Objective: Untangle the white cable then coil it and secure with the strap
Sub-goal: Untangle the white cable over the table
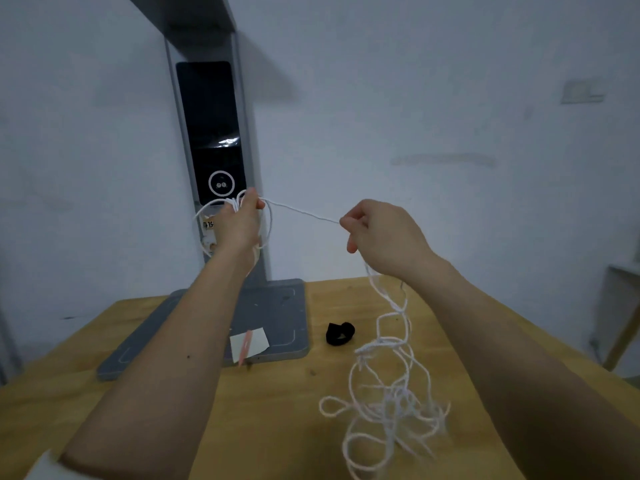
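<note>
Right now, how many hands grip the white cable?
2: left hand holds the thin white cable coils near the grey stand; right hand pinches the taut strand.

The left hand grips several loops of the white cable. A taut stretch runs across to the right hand, which pinches it; the rest hangs tangled onto the counter, near the black strap and a grey stand base.

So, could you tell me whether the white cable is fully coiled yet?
Not yet: the left hand holds a few loops, but the rest of the white cable hangs tangled from the right hand.
</note>
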